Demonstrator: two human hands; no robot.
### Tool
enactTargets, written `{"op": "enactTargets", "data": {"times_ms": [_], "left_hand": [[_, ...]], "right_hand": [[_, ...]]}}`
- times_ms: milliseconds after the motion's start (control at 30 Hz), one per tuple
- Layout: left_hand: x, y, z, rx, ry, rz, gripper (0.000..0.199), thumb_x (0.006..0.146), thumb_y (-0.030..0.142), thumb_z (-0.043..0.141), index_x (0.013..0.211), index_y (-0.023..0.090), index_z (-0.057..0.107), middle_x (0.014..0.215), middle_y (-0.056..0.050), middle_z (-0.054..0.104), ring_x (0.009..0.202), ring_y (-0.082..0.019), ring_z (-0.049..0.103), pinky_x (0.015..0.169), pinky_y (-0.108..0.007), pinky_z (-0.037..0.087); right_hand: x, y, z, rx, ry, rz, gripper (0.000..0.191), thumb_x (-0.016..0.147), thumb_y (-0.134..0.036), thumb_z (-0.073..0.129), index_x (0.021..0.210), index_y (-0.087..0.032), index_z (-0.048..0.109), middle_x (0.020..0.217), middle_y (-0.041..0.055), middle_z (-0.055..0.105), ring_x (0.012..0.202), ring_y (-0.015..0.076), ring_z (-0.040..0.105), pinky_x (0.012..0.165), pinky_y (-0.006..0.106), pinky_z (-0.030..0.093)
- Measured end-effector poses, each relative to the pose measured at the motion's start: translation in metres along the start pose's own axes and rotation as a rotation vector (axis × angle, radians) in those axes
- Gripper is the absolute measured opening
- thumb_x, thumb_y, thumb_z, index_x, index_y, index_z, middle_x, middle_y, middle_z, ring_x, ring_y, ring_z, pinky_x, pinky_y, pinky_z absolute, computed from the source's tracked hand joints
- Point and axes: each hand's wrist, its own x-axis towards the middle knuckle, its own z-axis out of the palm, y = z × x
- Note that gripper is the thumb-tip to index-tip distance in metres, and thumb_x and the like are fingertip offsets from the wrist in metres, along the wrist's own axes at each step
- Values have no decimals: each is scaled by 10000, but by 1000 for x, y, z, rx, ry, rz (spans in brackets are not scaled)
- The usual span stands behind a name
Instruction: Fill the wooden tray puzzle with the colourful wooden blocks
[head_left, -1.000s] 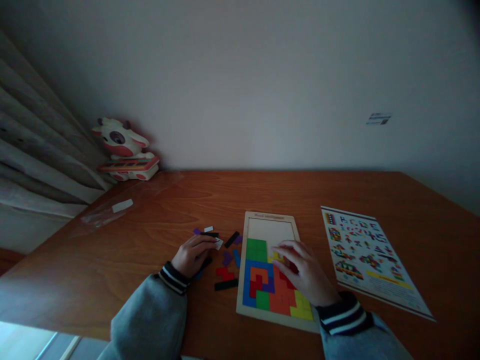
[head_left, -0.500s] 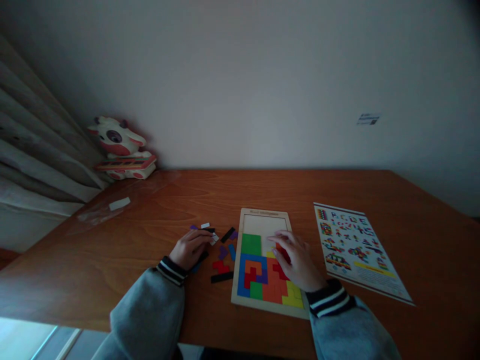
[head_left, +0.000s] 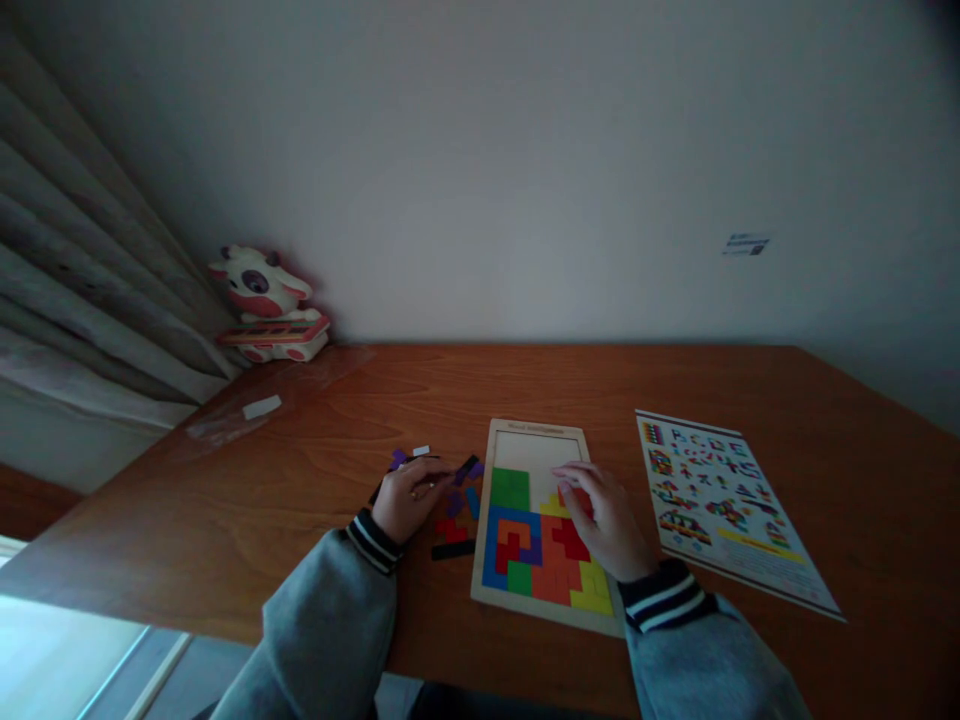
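Observation:
My left hand (head_left: 409, 498) is above the loose puzzle pieces, fingers stretched out and thumb slightly apart. Its fingertips are close to a black bar piece (head_left: 468, 466); whether they touch it I cannot tell. Purple (head_left: 455, 503), blue (head_left: 472, 503) and red (head_left: 451, 531) pieces lie near it, and the hand hides others. The wooden puzzle board (head_left: 481, 592) has coloured pieces fitted in its lower part, including a green one (head_left: 510, 489). Over the board's right side hovers my right hand (head_left: 606, 520), loosely curled, thumb apart from the fingers, nothing visible in it.
A printed pattern sheet (head_left: 739, 510) lies right of the board. At the table's back left stands a cow toy with a keyboard (head_left: 274, 305), beside a curtain (head_left: 97, 290). A white strip (head_left: 262, 407) is nearer on the left. A wall (head_left: 525, 180) rises behind the table.
My left hand has moved right, from a white piece towards the black bar piece. My right hand stays over the board with little change. The view has shifted slightly left.

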Motion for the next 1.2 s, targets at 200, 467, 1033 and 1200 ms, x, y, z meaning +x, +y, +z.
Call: {"op": "enactTargets", "data": {"times_ms": [200,467,1033,1200], "left_hand": [[13,21,30,-366,-63,-167,255,843,338,707,1014,157,658,940,-70,749,832,-193,736,753,-323,642],[12,27,23,-184,-19,-61,200,890,336,653,1014,178,661,931,-76,738,823,-184,723,737,-311,628],[-55,-21,-107,335,-291,117,351,875,217,613,1222,256,641,1111,-75,718,1025,-219,662,861,-374,571],[-58,-26,-104,362,-342,107,414,891,230,597,1304,266,587,1201,-89,687,1093,-237,636,903,-410,550]], "right_hand": [[27,-31,-5,277,-257,21,263,937,-375,525,1131,-231,629,997,52,697,873,177,652,820,338,527],[63,-58,17,454,-404,-42,233,889,-423,610,938,-220,713,924,34,743,874,186,678,816,325,523],[51,-10,21,315,-28,81,234,897,-441,577,969,-240,674,947,54,698,857,206,634,735,332,511],[50,-7,23,293,-28,73,253,892,-454,575,957,-232,679,930,59,699,822,205,638,724,340,522]]}}
